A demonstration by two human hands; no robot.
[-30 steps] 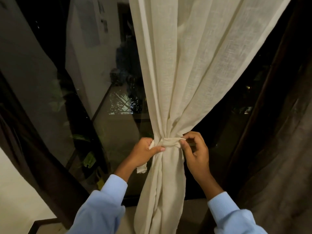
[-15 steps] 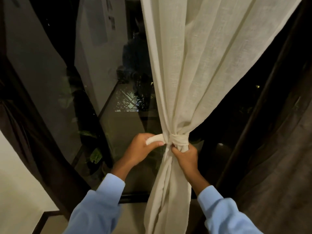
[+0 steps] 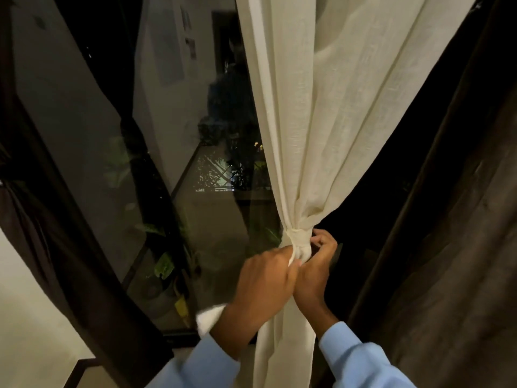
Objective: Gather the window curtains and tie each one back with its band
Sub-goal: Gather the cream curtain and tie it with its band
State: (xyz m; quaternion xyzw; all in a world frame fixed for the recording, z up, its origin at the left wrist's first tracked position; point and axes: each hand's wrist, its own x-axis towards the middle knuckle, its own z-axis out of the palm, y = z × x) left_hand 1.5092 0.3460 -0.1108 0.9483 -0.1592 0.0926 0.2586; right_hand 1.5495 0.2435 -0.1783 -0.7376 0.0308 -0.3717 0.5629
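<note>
A cream sheer curtain (image 3: pixel 335 121) hangs in front of the dark window and is gathered into a narrow bunch. A matching cream band (image 3: pixel 298 238) wraps the bunch. My left hand (image 3: pixel 263 278) grips the band's end just below the wrap, and a loose tail of the band (image 3: pixel 209 317) sticks out blurred under my left wrist. My right hand (image 3: pixel 316 264) holds the knot from the right, fingers curled at the band. Both hands touch each other at the knot.
A dark brown curtain (image 3: pixel 461 247) hangs at the right, and another dark one (image 3: pixel 56 247) is tied back at the left. The window glass (image 3: pixel 181 191) reflects the room; plants show behind it. A pale wall (image 3: pixel 28 317) lies lower left.
My left hand moved right from beside the curtain to the knot, drawing the band's tail down and left. My right hand shifted up to the band's right side. The view moved closer.
</note>
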